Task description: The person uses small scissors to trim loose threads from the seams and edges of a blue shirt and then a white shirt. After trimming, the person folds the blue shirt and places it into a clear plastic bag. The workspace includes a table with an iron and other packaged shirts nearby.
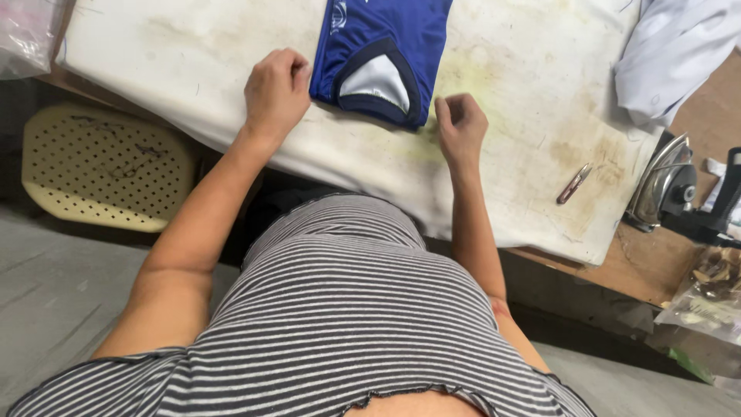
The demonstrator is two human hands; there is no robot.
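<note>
One blue shirt (382,50), one iron (664,185), one snips (573,184)
</note>
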